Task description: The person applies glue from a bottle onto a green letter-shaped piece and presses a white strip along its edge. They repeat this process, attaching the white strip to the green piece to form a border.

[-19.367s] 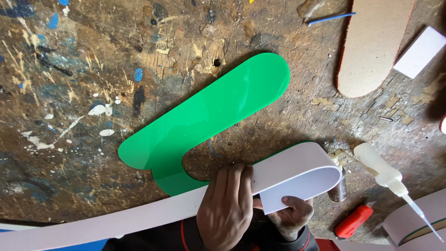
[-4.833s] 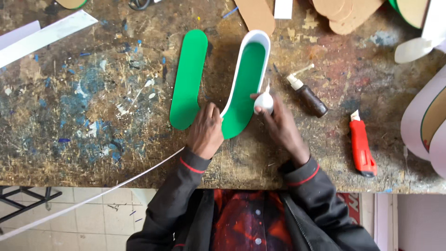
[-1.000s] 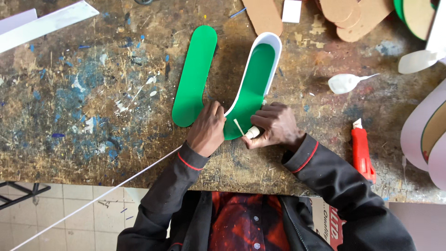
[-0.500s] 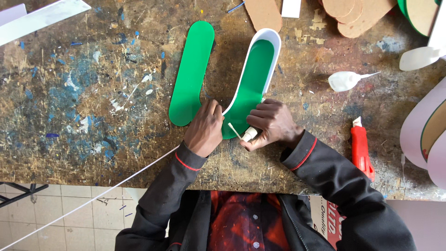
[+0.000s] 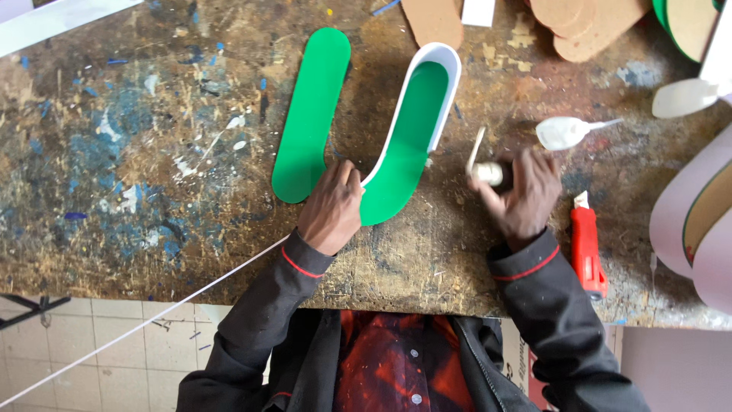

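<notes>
A green V-shaped plastic sheet (image 5: 313, 122) lies flat on the paint-stained workbench (image 5: 137, 191). A white strip (image 5: 436, 52) stands on edge around its right arm, and its long loose end (image 5: 152, 320) trails off the bench's front edge to the lower left. My left hand (image 5: 332, 210) presses the strip against the bottom of the V. My right hand (image 5: 526, 194) is just right of the green sheet, apart from it. It holds a small pale bottle (image 5: 489, 174) with a thin straw-like nozzle pointing up.
A squeeze glue bottle (image 5: 564, 131) lies just above my right hand. A red utility knife (image 5: 587, 244) is at its right. Cardboard cut-outs (image 5: 587, 23) sit at the top, large white-edged shapes (image 5: 701, 214) at the right, and tiled floor (image 5: 91, 351) lies below the bench.
My right hand has moved right, off the green sheet, taking the small bottle with it. My left hand stays at the bottom of the V.
</notes>
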